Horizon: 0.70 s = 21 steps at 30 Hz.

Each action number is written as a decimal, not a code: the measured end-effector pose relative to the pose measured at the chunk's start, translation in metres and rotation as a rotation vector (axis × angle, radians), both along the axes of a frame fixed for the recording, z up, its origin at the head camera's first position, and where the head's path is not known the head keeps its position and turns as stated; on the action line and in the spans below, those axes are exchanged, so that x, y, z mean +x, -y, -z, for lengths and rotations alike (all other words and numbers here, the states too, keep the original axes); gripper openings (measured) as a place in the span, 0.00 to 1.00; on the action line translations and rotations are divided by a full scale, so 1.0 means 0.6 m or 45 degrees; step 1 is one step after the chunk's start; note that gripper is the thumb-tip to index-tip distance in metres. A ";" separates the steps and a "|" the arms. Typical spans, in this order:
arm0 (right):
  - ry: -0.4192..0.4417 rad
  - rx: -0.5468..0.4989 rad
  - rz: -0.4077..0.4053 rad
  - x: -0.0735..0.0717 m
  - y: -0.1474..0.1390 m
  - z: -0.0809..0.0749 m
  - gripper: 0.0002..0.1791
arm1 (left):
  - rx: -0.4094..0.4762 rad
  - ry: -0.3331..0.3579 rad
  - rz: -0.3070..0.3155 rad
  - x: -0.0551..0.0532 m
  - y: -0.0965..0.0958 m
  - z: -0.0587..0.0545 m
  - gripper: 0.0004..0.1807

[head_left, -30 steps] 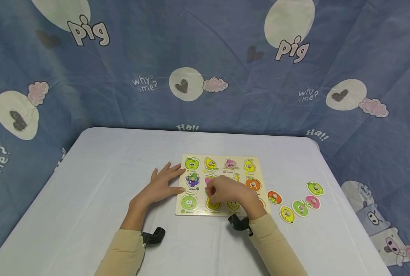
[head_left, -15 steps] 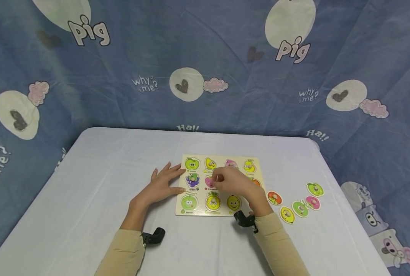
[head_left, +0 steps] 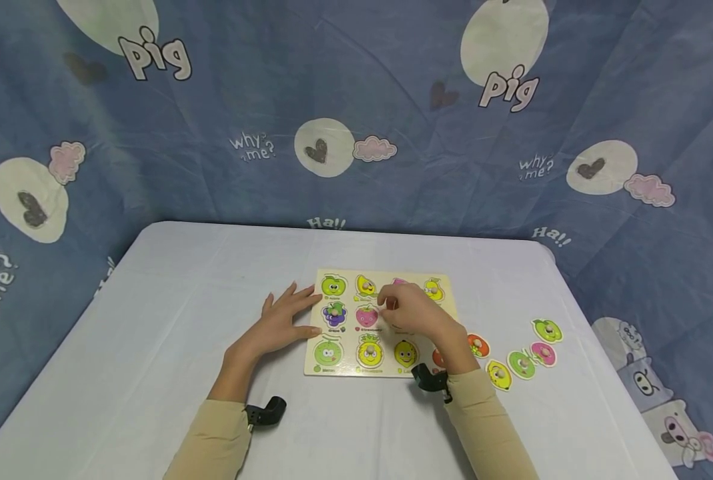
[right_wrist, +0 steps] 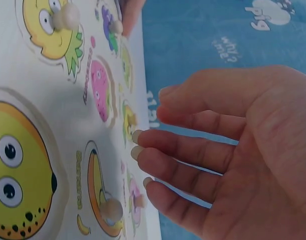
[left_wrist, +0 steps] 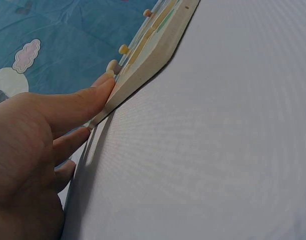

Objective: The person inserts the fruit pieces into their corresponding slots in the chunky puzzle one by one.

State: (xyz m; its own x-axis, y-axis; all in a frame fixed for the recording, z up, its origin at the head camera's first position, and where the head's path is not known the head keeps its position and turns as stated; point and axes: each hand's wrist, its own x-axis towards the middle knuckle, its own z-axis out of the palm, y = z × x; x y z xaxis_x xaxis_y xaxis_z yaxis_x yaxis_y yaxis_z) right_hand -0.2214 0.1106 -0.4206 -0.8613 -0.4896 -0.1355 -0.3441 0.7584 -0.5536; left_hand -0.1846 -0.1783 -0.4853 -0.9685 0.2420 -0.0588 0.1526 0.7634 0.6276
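A cream fruit puzzle board (head_left: 387, 347) lies on the white table. My left hand (head_left: 278, 323) rests at its left side, fingers spread; in the left wrist view the thumb (left_wrist: 77, 105) presses against the board's edge. Over the board's right half hovers my right hand (head_left: 416, 312), covering part of the middle row. Between its bent fingers (right_wrist: 178, 145) nothing shows in the right wrist view. The strawberry (right_wrist: 100, 90) and lemon pictures (right_wrist: 22, 165) have no knob, while the pineapple (right_wrist: 40, 30) and banana (right_wrist: 95, 175) carry round wooden knobs.
Loose puzzle pieces lie right of the board: a red-orange one (head_left: 479, 345), a lemon (head_left: 499, 375), a round green one (head_left: 521, 365), a pink one (head_left: 543, 354) and another green one (head_left: 547, 330). A blue patterned cloth (head_left: 356, 193) hangs behind the table.
My right hand has shifted right and slightly away across the board, uncovering the strawberry, pineapple and lemon pictures. The left hand stays in place.
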 end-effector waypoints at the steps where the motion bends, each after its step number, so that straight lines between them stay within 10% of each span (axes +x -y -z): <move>1: -0.003 -0.001 0.007 -0.001 -0.002 0.001 0.08 | 0.002 0.000 -0.001 0.000 0.000 -0.001 0.42; 21: -0.031 -0.051 0.183 -0.018 -0.062 0.002 0.15 | 0.004 -0.001 0.012 0.002 0.000 -0.002 0.41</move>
